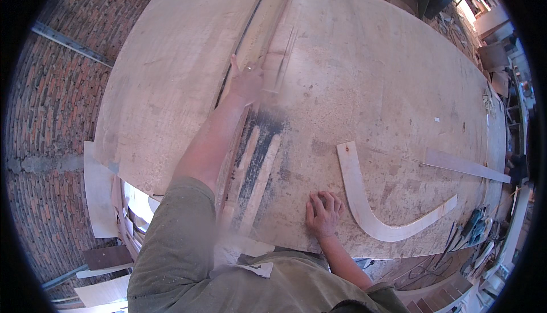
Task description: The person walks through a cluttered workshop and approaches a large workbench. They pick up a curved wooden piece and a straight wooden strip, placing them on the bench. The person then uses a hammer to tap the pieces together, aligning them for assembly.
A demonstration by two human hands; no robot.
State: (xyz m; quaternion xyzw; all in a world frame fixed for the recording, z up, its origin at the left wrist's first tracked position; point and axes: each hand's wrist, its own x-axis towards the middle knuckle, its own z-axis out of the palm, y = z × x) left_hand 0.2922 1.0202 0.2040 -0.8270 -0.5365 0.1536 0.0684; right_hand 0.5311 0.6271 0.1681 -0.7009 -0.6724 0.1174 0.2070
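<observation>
My left hand [248, 83] reaches far out over a long narrow board [255, 42] on the wooden work surface [364, 79]. Its thumb points up the board, and a ring shows on one finger. The other fingers curl over a thin wooden strip [277, 13] along the board's right edge; haze partly blurs their tips. A dark strip [250, 25] runs along the board's left side. Nearer my body, two short pale wood strips [263, 179] lie on a blackened patch. My right hand [325, 215] rests on the surface near its front edge, fingers slightly bent and apart, holding nothing.
Right of my right hand lies a curved, hook-shaped wooden piece [370, 222]. A tapered flat piece [467, 166] sits farther right. A green power tool [476, 227] is at the right edge. A brick wall [51, 108] stands on the left, with boards [99, 193] leaning below.
</observation>
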